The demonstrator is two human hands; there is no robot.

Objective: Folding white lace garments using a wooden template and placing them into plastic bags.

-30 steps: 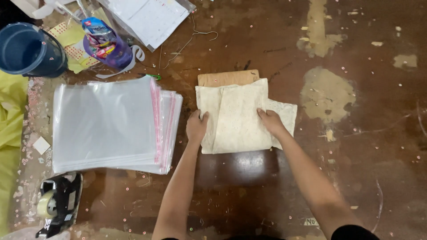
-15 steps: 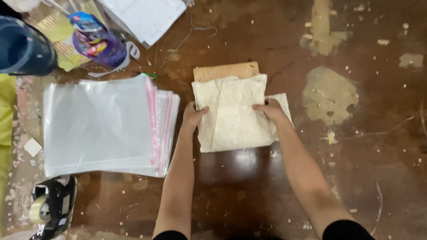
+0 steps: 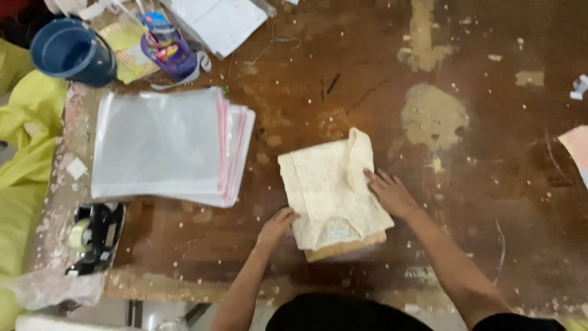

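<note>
well, the counter [image 3: 502, 202] fills most of the view, a dark brown worn wooden top with pale patches where the finish has gone and small white specks all over it. on its left part lies a stack of clear plastic bags [image 3: 162, 144] with pink strips along their right edges, flat and squared up. near the front edge, right of the bags and well apart from them, lies the folded cream garment [image 3: 327, 184], turned a little askew, with a flat brown card [image 3: 349, 248] showing under its near end and a small label on the cloth just above that. the left hand [image 3: 275, 227] rests at the garment's near left corner, fingers curled against the cloth edge; from here i can't quite tell whether that grip pinches the fabric or only touches it. the right hand [image 3: 389, 193] lies flat and open on the garment's right edge, fingers spread, pressing down rather than closing on anything. yellow cloth [image 3: 24, 153] hangs off the left side of the counter. at the far left corner stands a dark blue bucket [image 3: 70, 52], and beside it a purple bottle [image 3: 168, 43] lying on printed yellow paper. white sheets [image 3: 217, 21] sit at the far edge. a black tape dispenser [image 3: 92, 236] sits at the near left, below the bags.
</note>
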